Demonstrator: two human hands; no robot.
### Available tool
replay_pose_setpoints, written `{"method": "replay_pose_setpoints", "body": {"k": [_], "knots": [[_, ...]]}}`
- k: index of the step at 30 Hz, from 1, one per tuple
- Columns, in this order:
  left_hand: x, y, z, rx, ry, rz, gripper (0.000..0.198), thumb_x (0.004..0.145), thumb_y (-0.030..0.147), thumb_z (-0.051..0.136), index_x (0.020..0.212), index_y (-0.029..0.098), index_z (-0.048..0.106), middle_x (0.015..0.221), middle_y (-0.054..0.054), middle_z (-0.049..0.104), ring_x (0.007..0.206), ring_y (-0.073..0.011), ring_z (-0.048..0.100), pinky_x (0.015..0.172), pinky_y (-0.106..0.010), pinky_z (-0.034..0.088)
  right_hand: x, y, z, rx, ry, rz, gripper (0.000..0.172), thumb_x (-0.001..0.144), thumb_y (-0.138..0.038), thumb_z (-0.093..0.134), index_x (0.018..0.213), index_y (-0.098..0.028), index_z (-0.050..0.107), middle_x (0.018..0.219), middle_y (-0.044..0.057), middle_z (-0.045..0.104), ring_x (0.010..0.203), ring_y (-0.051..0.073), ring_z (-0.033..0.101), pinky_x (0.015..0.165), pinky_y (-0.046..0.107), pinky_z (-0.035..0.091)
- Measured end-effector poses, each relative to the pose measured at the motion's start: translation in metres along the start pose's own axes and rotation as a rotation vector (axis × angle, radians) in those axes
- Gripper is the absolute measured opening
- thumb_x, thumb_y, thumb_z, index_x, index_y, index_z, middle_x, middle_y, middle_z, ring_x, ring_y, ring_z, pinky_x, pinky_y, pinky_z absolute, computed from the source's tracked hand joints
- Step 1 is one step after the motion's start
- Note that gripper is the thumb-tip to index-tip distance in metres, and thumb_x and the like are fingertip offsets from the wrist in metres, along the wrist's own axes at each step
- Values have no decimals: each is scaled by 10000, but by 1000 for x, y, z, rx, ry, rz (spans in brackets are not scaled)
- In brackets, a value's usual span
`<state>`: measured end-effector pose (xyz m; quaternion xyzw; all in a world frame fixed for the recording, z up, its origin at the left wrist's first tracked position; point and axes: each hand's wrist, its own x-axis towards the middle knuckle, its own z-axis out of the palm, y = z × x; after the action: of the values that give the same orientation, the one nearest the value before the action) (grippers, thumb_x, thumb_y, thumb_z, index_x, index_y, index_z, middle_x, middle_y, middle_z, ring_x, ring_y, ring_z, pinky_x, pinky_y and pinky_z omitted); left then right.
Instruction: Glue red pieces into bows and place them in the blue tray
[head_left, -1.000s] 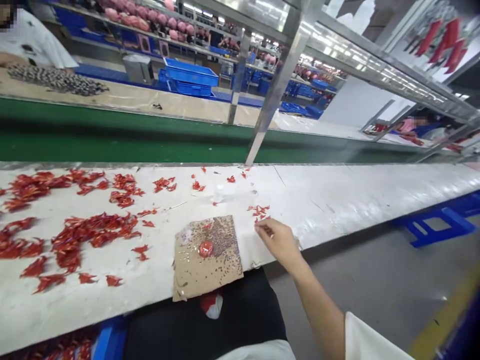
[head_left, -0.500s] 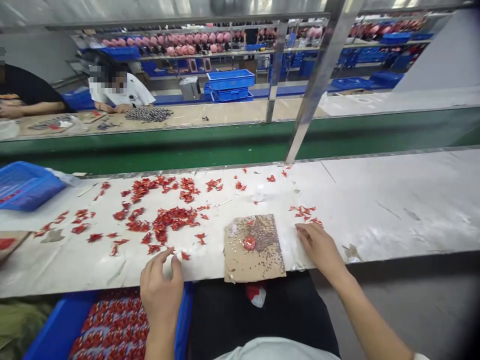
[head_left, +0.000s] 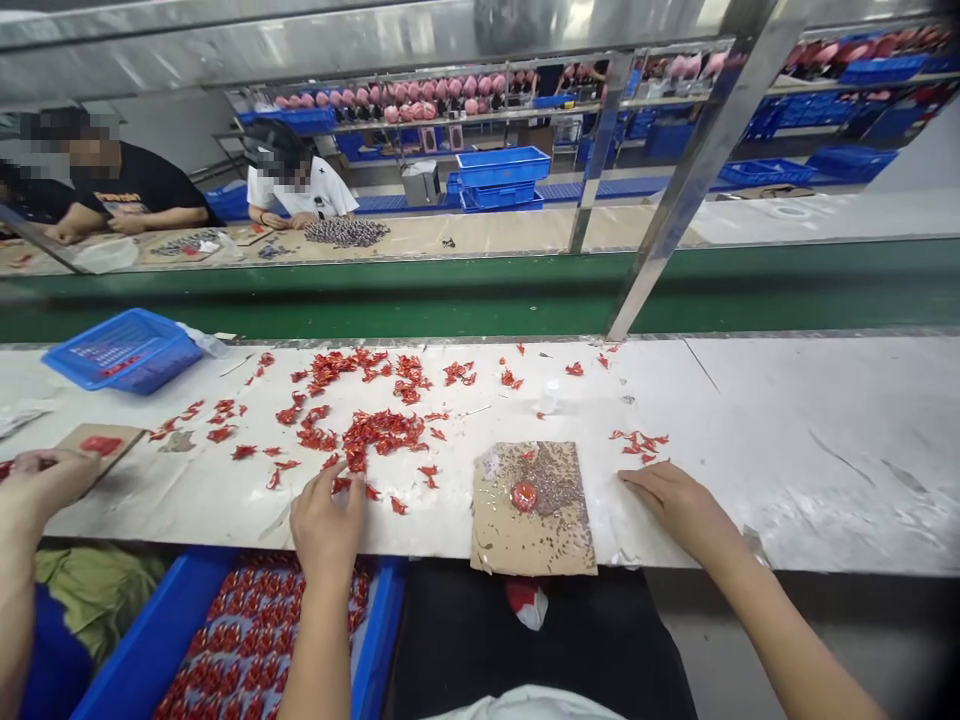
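While the left hand (head_left: 327, 525) rests its spread fingers on the edge of the main scatter of red foil-like pieces (head_left: 379, 433), no piece can be confirmed between the fingertips, so whether it is grasping cannot be determined. The right hand (head_left: 679, 510) lies flat and released on the white-topped desk (head_left: 795, 450), its fingertips just short of a small cluster of red pieces (head_left: 637, 445). Between the hands sits a cardboard sheet (head_left: 532, 510) flecked with glitter, a round red item (head_left: 524, 496) near its centre; the central position appears to keep it within easy reach of both hands. The main red pieces lie loose on the desk ahead of the left hand, in no evident order. Directly below that hand, a blue plastic crate (head_left: 187, 620) packed with red items (head_left: 255, 640) stands against the desk's near edge, a placement that seems chosen for short reach. A blue plastic basket (head_left: 124, 350) sits tilted at the far left of the desk. At the lower left, a co-worker's hand (head_left: 45, 483) lies beside a small brown card (head_left: 101, 445) bearing a red item. Across a green belt (head_left: 480, 295), other workers sit at a second desk beside a heap of dark beads (head_left: 346, 232).
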<state>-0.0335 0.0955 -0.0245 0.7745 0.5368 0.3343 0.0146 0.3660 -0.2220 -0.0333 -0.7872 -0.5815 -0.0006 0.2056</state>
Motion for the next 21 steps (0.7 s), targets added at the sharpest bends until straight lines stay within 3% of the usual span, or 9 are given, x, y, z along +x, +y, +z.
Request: {"method": "replay_pose_setpoints", "body": {"k": [5, 9, 14, 17, 21], "knots": [[14, 10, 7, 172, -100, -52, 430, 928, 482, 581, 1212, 184, 705, 1118, -149, 724, 1036, -336, 625, 967, -438, 425, -2, -6, 4, -10, 31, 117, 329, 1046, -347, 448, 1092, -236, 753, 1086, 79, 757, 958, 261, 731, 817, 385, 601], [24, 14, 6, 250, -218, -124, 381, 912, 475, 576, 1147, 222, 739, 1000, -122, 756, 950, -360, 644, 855, -434, 452, 4, -9, -2, 24, -55, 174, 309, 1019, -351, 487, 1049, -219, 765, 1036, 87, 750, 935, 268, 734, 826, 397, 592], [33, 13, 4, 258, -314, -162, 399, 914, 390, 530, 1193, 189, 733, 920, -150, 758, 917, -364, 674, 837, -435, 474, 11, -11, -10, 51, -153, 227, 309, 997, -331, 494, 1078, -223, 772, 1026, 88, 751, 937, 269, 728, 826, 400, 579], [33, 13, -2, 173, -260, -145, 415, 902, 352, 533, 1220, 163, 721, 1002, -160, 758, 967, -349, 686, 892, -441, 496, 11, -13, -9, 53, -126, 250, 320, 984, -312, 472, 1035, -226, 776, 1000, 86, 751, 941, 277, 722, 840, 418, 569], [30, 21, -17, -66, -30, -125, 398, 866, 336, 603, 1209, 174, 724, 1116, -122, 743, 996, -284, 695, 1014, -425, 490, 9, -26, -5, 165, 33, 404, 235, 912, -341, 572, 981, -243, 774, 978, 58, 773, 894, 270, 729, 853, 426, 568]]}}
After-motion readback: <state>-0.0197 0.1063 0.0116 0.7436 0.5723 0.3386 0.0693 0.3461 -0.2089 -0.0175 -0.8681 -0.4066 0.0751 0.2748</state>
